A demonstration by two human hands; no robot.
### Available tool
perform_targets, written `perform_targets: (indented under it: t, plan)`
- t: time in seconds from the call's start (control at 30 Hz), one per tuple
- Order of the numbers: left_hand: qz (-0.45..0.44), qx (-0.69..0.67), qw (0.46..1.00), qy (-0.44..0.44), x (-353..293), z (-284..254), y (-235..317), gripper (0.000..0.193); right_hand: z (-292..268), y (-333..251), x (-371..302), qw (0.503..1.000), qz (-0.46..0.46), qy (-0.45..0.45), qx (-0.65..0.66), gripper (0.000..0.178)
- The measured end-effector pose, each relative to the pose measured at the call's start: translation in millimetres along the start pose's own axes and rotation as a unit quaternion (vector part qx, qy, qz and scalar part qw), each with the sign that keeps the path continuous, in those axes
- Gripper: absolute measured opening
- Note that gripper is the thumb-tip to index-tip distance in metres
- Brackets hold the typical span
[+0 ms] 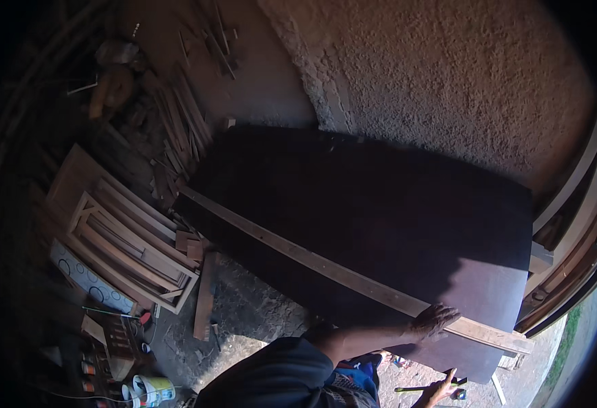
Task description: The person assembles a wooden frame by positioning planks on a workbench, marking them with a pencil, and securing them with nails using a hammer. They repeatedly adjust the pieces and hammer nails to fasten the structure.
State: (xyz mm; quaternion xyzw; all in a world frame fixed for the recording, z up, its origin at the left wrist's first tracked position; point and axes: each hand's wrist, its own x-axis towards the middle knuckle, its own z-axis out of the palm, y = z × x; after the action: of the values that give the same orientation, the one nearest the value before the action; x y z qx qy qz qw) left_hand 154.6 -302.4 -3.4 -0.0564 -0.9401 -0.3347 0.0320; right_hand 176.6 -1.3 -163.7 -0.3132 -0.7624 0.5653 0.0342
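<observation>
Left hand (436, 322) is lying across a long wooden strip (325, 264); can't tell whether its fingers are clenching. Strip is resting along a dark board (353, 204). Right hand (441, 390) is grasping a yellow-and-black tool (409, 389) near the board's lower edge

This looks like a woodworking shop, with wooden frames (135, 262), thin wood offcuts (184, 112) and stacked planks (572, 182).

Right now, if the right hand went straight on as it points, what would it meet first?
The right hand would likely meet the near edge of the dark panel; depth is unclear, so it might pass above or below.
</observation>
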Motion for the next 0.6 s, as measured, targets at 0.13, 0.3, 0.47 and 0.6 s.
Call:
perform_targets:
  t: [0.13, 0.3, 0.47, 0.6]
  plan:
    - [-0.113, 0.059, 0.98, 0.156, -107, -63, -51, 0.066, 33, -52, -41, 0.985, -0.153, -0.058, -0.064, 0.056]
    - [-0.254, 0.093, 0.913, 0.306, -242, -138, -128, 0.052, 94, -100, -122, 0.948, -0.271, -0.145, -0.086, 0.05]
    - [-0.33, 0.16, 0.801, 0.473, -342, -188, -205, 0.052, 148, -120, -211, 0.91, -0.34, -0.213, -0.106, 0.043]
    - [-0.365, 0.174, 0.762, 0.506, -391, -206, -241, 0.054, 174, -129, -263, 0.882, -0.377, -0.255, -0.124, 0.039]
